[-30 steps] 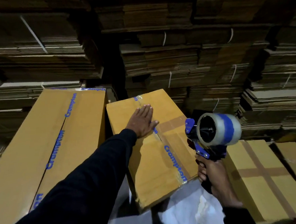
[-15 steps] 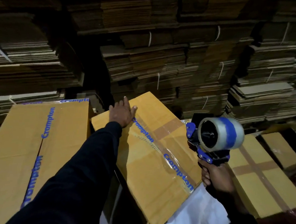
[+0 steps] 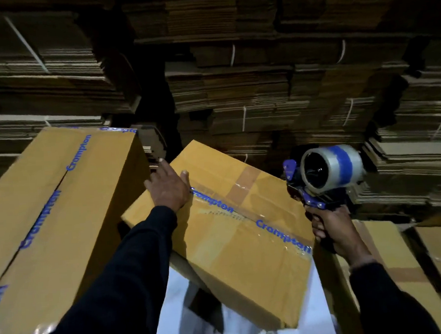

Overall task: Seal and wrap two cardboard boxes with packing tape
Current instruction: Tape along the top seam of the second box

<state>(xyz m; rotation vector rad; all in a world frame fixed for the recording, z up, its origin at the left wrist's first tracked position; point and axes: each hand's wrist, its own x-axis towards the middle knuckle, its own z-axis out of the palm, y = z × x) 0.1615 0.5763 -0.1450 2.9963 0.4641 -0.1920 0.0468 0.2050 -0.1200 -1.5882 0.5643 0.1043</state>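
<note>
A small brown cardboard box lies tilted in the middle, with clear blue-lettered tape along its top seam and a brown strip across it. My left hand lies flat with straight fingers on its far left corner. To the right, my right hand grips the handle of a blue tape dispenser holding a roll of clear tape with a blue band; it hangs beside the box's right edge, apart from it. A long taped box stands on the left.
Stacks of flattened, strapped cardboard fill the whole background. More brown boxes with brown tape crosses sit at the lower right. White sheeting lies under the small box in front.
My left hand has slid from the middle of the small box's top to its far left corner. The box has swung and tipped. The dispenser has stayed at the right.
</note>
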